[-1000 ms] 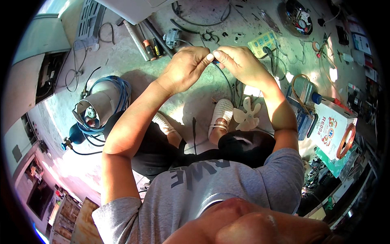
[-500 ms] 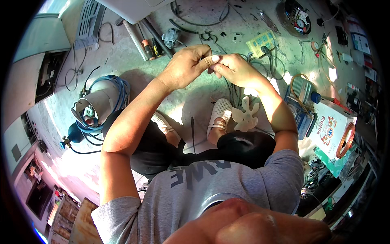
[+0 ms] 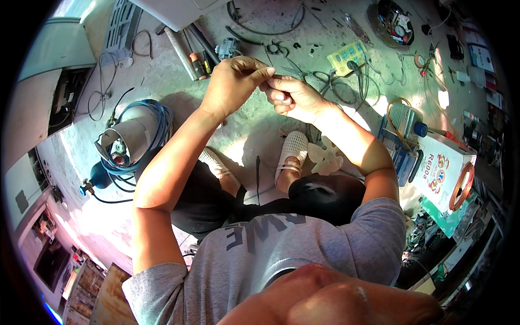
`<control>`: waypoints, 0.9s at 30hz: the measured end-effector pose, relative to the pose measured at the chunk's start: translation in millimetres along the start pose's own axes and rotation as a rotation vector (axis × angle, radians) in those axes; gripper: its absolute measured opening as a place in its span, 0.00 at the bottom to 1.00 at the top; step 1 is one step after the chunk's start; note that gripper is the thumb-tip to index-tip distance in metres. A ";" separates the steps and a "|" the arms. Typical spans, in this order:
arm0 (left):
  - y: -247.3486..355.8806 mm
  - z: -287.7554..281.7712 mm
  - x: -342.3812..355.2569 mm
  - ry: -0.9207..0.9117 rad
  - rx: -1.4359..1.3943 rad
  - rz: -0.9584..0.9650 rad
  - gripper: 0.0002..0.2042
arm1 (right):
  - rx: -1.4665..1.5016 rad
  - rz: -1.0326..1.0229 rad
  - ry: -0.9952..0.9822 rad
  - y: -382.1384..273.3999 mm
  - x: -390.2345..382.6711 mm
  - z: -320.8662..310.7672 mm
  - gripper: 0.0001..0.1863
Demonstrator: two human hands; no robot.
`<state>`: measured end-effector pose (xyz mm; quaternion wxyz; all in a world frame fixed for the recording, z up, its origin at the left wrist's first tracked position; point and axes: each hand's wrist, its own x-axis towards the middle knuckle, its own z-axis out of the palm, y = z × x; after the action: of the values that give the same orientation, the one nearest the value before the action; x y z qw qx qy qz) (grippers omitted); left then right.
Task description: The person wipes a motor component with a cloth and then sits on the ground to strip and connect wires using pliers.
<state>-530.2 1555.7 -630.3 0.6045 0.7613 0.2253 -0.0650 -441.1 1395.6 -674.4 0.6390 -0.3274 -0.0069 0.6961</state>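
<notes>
My left hand [image 3: 230, 86] and my right hand [image 3: 298, 97] meet in front of me, above the floor. Both are closed, with thumbs and fingertips pinched close together. A thin dark strand seems to run from between the fingertips; what they grip is too small to make out. Beyond my left hand lies a small grey motor [image 3: 228, 47]. Dark cables [image 3: 346, 92] lie looped past my right hand. A pale plastic fan blade [image 3: 326, 158] rests on the floor beside my right shoe [image 3: 292, 151], partly covered by my right forearm.
Left stands a grey cylinder-shaped container [image 3: 135, 138] wrapped in blue hose [image 3: 162, 116]. Ahead lie a hammer [image 3: 181, 54], an orange-handled screwdriver [image 3: 196, 62], a yellow power strip [image 3: 348, 58] and a bowl of parts [image 3: 383, 33]. Right, a white box [image 3: 439, 165] bears a copper tube coil [image 3: 460, 189].
Both hands have shifted a little left. My right hand has turned so that its curled fingers show, and my fingertips still meet.
</notes>
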 end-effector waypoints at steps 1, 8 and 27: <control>5.2 -1.3 -1.5 0.039 0.079 0.032 0.15 | -0.059 -0.051 0.035 2.2 1.0 3.6 0.13; 3.8 2.3 -1.5 0.190 0.162 0.041 0.15 | -0.378 -0.326 0.237 0.8 11.2 23.6 0.15; -17.0 3.4 39.4 0.300 -0.286 -0.110 0.14 | -0.909 -0.816 0.338 8.7 47.9 12.7 0.14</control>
<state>-501.7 1565.8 -661.0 0.6618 0.6553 0.3609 0.0488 -453.2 1442.0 -689.6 0.6424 -0.6424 -0.3251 0.2626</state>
